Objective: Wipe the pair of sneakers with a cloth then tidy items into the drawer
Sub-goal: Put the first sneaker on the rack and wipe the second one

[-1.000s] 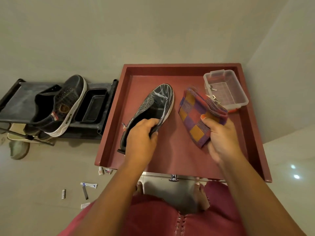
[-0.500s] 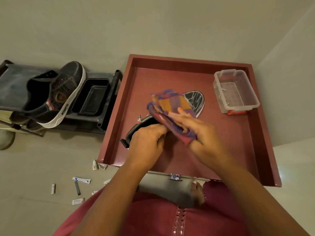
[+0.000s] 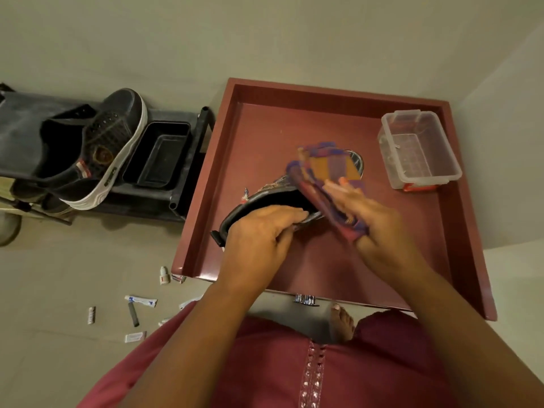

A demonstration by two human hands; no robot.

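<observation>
A dark sneaker [image 3: 265,198] lies over the open red drawer [image 3: 459,219]. My left hand [image 3: 259,240] grips its heel collar, fingers curled over the rim. My right hand [image 3: 368,219] presses a checked purple and orange cloth [image 3: 323,169] onto the front of the shoe and hides most of the toe; the cloth wraps round the palm. The second sneaker [image 3: 97,154], black with a white sole, rests tilted on the dark rack [image 3: 23,119] at the left.
A clear plastic box [image 3: 421,148] stands at the drawer's back right. A black tray [image 3: 159,156] sits on the rack beside the second sneaker. Several small tubes and bottles [image 3: 138,301] lie scattered on the floor left of my body. Walls close in behind and to the right.
My right hand brought the cloth from beside the sneaker onto its front and rubs along it. My left hand kept hold of the heel.
</observation>
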